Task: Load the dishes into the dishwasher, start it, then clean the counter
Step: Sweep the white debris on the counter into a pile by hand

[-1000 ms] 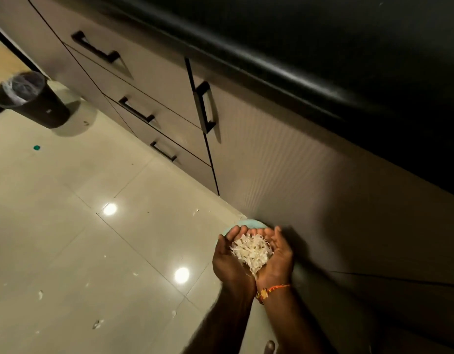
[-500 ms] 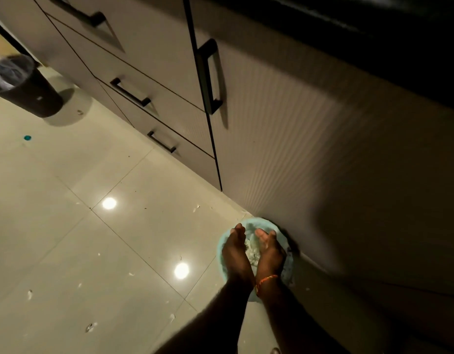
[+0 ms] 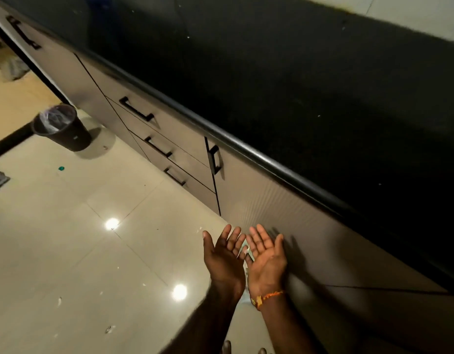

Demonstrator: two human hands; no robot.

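Both the left hand (image 3: 224, 259) and right hand (image 3: 268, 256) lay palm-up, fingers spread, holding nothing. A pale bowl (image 3: 246, 247) showed between and beneath them.

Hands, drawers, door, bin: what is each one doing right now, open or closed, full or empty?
left hand: open, palm up, holding nothing
right hand: open, palm up, holding nothing
top drawer: closed
middle drawer: closed
bottom drawer: closed
cabinet door: closed
bin: upright on the floor, lined with a clear bag, contents cannot be told
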